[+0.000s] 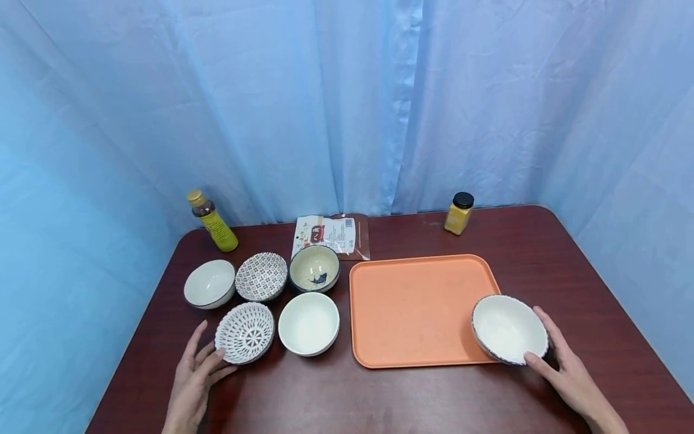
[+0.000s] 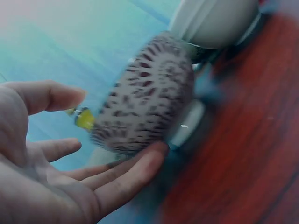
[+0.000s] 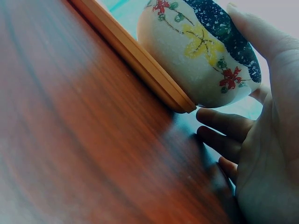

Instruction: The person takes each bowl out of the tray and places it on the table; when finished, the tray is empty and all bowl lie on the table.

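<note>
My right hand [image 1: 569, 371] grips a white bowl [image 1: 509, 328] with a dark speckled rim, thumb at the near side of the rim and a finger around its far right side. The right wrist view shows red and yellow flowers on its outer wall. The bowl overlaps the right end of an orange tray [image 1: 417, 313]. On the left, my left hand [image 1: 192, 377] is beside a white bowl with a dark radiating pattern [image 1: 246, 333]. Its fingers are spread, with fingertips right at the bowl's side; in the left wrist view the thumb [image 2: 56, 96] stands apart from it.
Close around the patterned bowl stand a plain white bowl [image 1: 309, 323], a cream bowl [image 1: 314, 265], a lattice-patterned bowl [image 1: 262, 276] and another white bowl [image 1: 210, 283]. Behind them are a green-labelled bottle [image 1: 217, 226] and a food packet [image 1: 331, 235]. A yellow jar [image 1: 459, 214] stands behind the tray.
</note>
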Available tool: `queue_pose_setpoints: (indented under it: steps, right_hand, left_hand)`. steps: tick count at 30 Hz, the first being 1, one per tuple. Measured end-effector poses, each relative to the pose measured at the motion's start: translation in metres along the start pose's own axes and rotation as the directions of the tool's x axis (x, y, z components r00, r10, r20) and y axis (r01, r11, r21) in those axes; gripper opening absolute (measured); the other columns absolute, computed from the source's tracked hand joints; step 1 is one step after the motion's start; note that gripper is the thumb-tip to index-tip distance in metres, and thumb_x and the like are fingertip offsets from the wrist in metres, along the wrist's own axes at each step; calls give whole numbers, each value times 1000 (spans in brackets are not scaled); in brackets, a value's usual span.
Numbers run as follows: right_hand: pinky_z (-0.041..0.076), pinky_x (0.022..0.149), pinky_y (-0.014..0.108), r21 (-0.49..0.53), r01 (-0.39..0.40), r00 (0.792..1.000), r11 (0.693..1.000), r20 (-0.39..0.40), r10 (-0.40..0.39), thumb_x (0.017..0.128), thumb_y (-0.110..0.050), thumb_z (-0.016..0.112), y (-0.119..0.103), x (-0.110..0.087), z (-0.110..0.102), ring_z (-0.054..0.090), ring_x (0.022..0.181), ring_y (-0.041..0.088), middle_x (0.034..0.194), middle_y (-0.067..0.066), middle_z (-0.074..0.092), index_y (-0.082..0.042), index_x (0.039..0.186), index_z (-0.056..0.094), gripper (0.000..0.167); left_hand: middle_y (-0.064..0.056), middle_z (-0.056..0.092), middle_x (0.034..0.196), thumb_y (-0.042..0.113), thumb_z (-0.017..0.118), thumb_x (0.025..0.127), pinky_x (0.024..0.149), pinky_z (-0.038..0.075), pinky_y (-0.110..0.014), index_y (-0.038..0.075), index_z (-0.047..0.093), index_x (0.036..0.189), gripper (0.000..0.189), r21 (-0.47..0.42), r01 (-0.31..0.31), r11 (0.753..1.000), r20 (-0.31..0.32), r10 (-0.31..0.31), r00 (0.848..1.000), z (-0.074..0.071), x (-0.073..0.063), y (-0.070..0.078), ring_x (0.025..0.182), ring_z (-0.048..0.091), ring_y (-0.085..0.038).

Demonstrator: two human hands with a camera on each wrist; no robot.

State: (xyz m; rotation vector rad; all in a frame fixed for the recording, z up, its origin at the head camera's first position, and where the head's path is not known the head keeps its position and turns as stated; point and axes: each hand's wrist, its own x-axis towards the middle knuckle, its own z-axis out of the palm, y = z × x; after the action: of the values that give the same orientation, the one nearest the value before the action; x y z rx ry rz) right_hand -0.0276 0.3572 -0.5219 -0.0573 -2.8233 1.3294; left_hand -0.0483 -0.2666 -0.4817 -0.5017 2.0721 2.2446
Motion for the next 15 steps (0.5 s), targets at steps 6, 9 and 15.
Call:
queue_pose_setpoints:
  steps: [6,9,15]
  right_hand:
    - [17,85,-8,15,19,1000,1000,-5,-19,100,-21,59,0,0,0,15,119,-33,152,-43,5,-31,162,3,85]
    - [18,85,-8,20,19,1000,1000,-1,-19,100,-20,59,0,0,0,15,120,-32,153,-42,5,-31,162,3,85]
    - [19,86,-8,28,42,999,999,-1,-42,100,-18,58,-1,0,-2,15,122,-32,156,-39,4,-30,163,4,84]
  left_hand:
    - [24,66,112,1,57,99,74,63,-26,20,12,162,79,5,-104,995,-47,104,993,-11,-10,13,83,73,-7]
    - [23,65,114,1,58,98,73,63,-26,19,17,161,78,43,-161,986,-89,164,982,-13,-16,24,82,75,-9]
    - [15,59,123,-1,59,96,72,62,-23,19,28,158,72,164,-248,955,-139,271,953,3,-20,49,82,75,-7]
